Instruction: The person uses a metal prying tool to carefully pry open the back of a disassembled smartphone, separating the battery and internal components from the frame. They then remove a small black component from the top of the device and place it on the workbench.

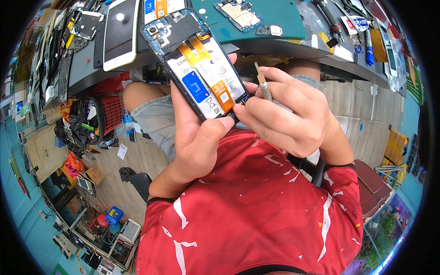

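Observation:
An opened smartphone, its back cover off, tilts in my left hand. The thumb lies along the phone's lower end, while the other fingers are mostly hidden behind it. A white battery, orange flex cables and a blue sticker show inside the frame, with a camera module at the upper end. My right hand grips a slim metal-handled tool with a flat tan blade, pointing up and away from the phone. A right fingertip touches the phone's lower right corner.
On the grey workbench lie a white-framed tablet and a green mat. The mat carries a phone circuit board. A blue marker lies at the right. Below on the left stands a red basket beside black bags.

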Action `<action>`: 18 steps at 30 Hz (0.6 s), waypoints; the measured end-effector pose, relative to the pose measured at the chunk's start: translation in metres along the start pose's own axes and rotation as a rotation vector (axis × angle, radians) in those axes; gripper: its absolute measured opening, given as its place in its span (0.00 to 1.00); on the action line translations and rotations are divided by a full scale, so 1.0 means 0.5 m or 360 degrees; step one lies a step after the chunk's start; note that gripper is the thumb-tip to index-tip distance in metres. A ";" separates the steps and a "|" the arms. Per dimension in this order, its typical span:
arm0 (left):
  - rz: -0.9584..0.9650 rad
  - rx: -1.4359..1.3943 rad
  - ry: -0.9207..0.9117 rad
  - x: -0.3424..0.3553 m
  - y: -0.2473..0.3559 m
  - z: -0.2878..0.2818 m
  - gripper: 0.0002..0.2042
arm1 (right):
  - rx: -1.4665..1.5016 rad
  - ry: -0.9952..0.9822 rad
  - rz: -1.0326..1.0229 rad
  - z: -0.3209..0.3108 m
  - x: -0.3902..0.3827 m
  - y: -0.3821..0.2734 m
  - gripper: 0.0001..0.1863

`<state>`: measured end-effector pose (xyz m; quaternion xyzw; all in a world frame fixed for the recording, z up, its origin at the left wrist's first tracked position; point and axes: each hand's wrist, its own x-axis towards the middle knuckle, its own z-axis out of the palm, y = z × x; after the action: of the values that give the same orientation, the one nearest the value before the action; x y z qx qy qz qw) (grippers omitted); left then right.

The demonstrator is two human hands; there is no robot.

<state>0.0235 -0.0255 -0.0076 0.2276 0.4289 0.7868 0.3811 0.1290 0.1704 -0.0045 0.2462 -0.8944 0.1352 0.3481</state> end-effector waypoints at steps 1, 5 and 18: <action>-0.0013 0.0008 -0.0001 0.000 0.001 0.000 0.46 | -0.0024 -0.0009 -0.0018 0.002 -0.003 -0.001 0.18; -0.0054 0.0019 -0.0007 0.001 0.008 -0.002 0.47 | -0.0089 -0.0018 -0.0050 0.007 -0.011 -0.007 0.18; -0.0085 0.0033 -0.0030 0.000 0.012 -0.003 0.48 | -0.0063 0.0013 -0.0068 0.014 -0.016 0.000 0.15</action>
<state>0.0201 -0.0286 -0.0034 0.2275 0.4394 0.7696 0.4036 0.1301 0.1700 -0.0151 0.2578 -0.8900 0.1109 0.3594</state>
